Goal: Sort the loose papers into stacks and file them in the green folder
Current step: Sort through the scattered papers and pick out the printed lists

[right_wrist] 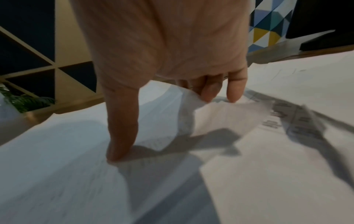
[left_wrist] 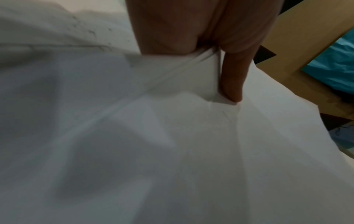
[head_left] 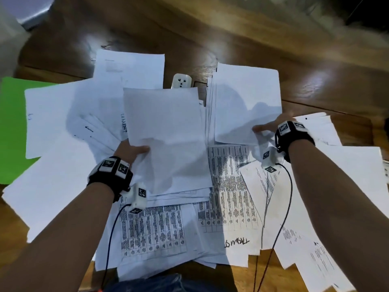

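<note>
Head view shows the wooden worktop (head_left: 273,39) bare along its far side, loose papers (head_left: 231,207) covering the near part. Green folder (head_left: 10,127) lies at the left edge, partly under sheets. Left hand (head_left: 130,151) pinches one sheaf (head_left: 164,131); right hand (head_left: 271,127) pinches another sheaf (head_left: 246,102) by its near corner.

Site: office or study room | Evidence: wooden bench (head_left: 273,45) strewn with printed papers (head_left: 231,197); built-in power socket (head_left: 181,81); geometric panelled wall (right_wrist: 34,50); potted plant (right_wrist: 25,101)
</note>
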Available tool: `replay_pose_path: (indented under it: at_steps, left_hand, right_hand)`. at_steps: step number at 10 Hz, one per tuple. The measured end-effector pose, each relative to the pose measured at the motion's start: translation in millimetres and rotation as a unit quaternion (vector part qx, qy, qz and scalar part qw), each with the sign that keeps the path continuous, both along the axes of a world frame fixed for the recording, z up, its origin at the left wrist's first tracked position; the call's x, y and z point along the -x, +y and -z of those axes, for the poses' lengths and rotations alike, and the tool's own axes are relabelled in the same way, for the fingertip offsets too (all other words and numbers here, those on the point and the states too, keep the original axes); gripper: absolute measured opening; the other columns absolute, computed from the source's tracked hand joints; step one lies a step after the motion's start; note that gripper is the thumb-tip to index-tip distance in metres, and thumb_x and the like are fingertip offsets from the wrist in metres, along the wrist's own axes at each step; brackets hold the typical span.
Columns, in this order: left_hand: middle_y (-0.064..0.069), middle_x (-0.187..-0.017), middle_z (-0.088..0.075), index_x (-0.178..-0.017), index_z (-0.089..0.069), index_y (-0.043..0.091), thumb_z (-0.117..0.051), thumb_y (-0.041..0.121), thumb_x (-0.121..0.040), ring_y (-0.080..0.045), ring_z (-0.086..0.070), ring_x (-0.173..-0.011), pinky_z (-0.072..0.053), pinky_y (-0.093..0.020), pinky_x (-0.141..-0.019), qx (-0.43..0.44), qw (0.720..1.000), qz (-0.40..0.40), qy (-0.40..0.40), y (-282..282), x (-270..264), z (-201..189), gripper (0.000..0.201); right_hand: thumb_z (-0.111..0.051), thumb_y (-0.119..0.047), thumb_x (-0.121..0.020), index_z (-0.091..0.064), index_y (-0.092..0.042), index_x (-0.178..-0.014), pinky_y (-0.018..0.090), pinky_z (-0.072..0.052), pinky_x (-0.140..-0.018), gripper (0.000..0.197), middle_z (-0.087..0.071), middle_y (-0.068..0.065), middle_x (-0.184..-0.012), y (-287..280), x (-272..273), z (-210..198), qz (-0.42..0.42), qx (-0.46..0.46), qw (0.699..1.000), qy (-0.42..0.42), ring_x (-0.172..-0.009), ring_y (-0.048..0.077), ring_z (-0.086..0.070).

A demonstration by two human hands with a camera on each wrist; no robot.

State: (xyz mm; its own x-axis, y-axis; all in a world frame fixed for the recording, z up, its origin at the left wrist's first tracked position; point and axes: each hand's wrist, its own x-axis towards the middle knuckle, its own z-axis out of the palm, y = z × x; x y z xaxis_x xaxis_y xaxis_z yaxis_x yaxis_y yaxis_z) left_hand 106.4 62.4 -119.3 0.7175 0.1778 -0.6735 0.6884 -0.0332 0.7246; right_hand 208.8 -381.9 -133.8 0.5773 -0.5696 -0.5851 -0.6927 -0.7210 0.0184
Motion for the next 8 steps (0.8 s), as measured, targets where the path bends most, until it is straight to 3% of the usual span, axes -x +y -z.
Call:
replay_pose_path:
  at_steps: [1, 2, 3, 4, 5, 6, 7, 8]
  left_hand:
    - [-0.025, -0.122, -0.060, -0.125, -0.055, -0.007, -0.066, -0.004, -0.081, -0.038, -0.057, -0.115, -0.043, -0.049, -0.103, -0.002, 1.000, -0.002, -0.013, 0.1, 1.4, 6.3, 0.046]
    - [-0.007, -0.090, -0.074, -0.124, -0.056, -0.006, -0.066, -0.005, -0.080, -0.037, -0.061, -0.107, -0.044, -0.049, -0.101, 0.011, 1.000, -0.004, -0.019, 0.6, 2.6, 9.1, 0.044]
    - [0.013, -0.065, -0.073, -0.119, -0.059, -0.001, -0.066, -0.006, -0.080, -0.033, -0.063, -0.098, -0.045, -0.046, -0.098, 0.017, 1.000, 0.010, -0.023, 0.9, 3.6, 9.1, 0.040]
    - [-0.003, -0.084, -0.073, -0.115, -0.061, 0.003, -0.067, -0.005, -0.079, -0.039, -0.060, -0.111, -0.044, -0.049, -0.102, 0.004, 0.999, 0.022, -0.030, 1.6, 3.7, 9.0, 0.037]
    - [-0.017, -0.099, -0.067, -0.109, -0.063, 0.000, -0.065, -0.006, -0.081, -0.038, -0.059, -0.111, -0.045, -0.040, -0.092, -0.034, 0.999, 0.026, -0.026, -0.2, 3.6, 7.3, 0.029]
    - [-0.030, -0.122, -0.059, -0.119, -0.058, -0.010, -0.065, -0.005, -0.082, -0.040, -0.058, -0.114, -0.043, -0.035, -0.089, -0.066, 0.996, 0.044, -0.034, -3.0, 3.9, 4.0, 0.038]
    - [-0.031, -0.127, -0.056, -0.123, -0.055, -0.011, -0.064, -0.005, -0.083, -0.041, -0.055, -0.118, -0.040, -0.031, -0.087, -0.090, 0.993, 0.067, -0.040, -8.6, 4.2, -3.5, 0.041]
    - [-0.026, -0.128, -0.057, -0.127, -0.052, -0.007, -0.064, -0.001, -0.085, -0.036, -0.055, -0.119, -0.037, -0.025, -0.086, -0.106, 0.990, 0.080, -0.052, -18.8, 7.8, -16.2, 0.044]
  right_hand:
    - [-0.081, -0.071, -0.005, -0.024, -0.008, -0.140, 0.056, -0.044, -0.098, 0.160, -0.046, 0.022, -0.136, 28.7, 7.5, -32.3, 0.005, -0.002, 1.000, -0.006, -0.125, 0.042, -0.046]
    - [-0.085, -0.054, -0.052, -0.018, -0.001, -0.143, 0.050, -0.033, -0.109, 0.125, -0.027, 0.021, -0.149, 50.0, 14.9, -55.1, -0.022, 0.027, 0.999, -0.005, -0.138, 0.038, -0.028]
    - [-0.081, -0.054, -0.060, -0.018, 0.000, -0.143, 0.046, -0.033, -0.108, 0.117, -0.025, 0.019, -0.148, 57.5, 17.9, -57.1, -0.017, 0.036, 0.999, -0.018, -0.137, 0.038, -0.029]
    - [-0.072, -0.051, -0.073, -0.006, 0.002, -0.146, 0.042, -0.029, -0.110, 0.112, -0.019, 0.021, -0.151, 69.4, 21.2, -59.7, -0.020, 0.056, 0.998, -0.020, -0.140, 0.037, -0.025]
    - [-0.057, -0.050, -0.084, -0.022, -0.003, -0.143, 0.038, -0.029, -0.112, 0.084, -0.034, 0.013, -0.147, 72.8, 18.4, -53.9, -0.031, 0.035, 0.998, -0.040, -0.136, 0.031, -0.035]
    - [-0.049, -0.031, -0.092, -0.052, -0.008, -0.127, 0.026, -0.038, -0.095, 0.042, -0.056, 0.010, -0.133, 66.3, 15.6, -46.9, -0.018, -0.022, 0.995, -0.093, -0.122, 0.026, -0.052]
    - [-0.049, -0.011, -0.091, -0.059, 0.001, -0.119, 0.029, -0.044, -0.080, 0.032, -0.061, 0.017, -0.124, 58.7, 14.6, -58.8, 0.058, -0.074, 0.973, -0.212, -0.112, 0.032, -0.059]
    - [-0.046, -0.013, -0.094, -0.057, 0.004, -0.117, 0.036, -0.045, -0.086, 0.031, -0.060, 0.019, -0.105, 47.8, 14.7, -86.1, 0.060, -0.060, 0.935, -0.345, -0.101, 0.029, -0.058]
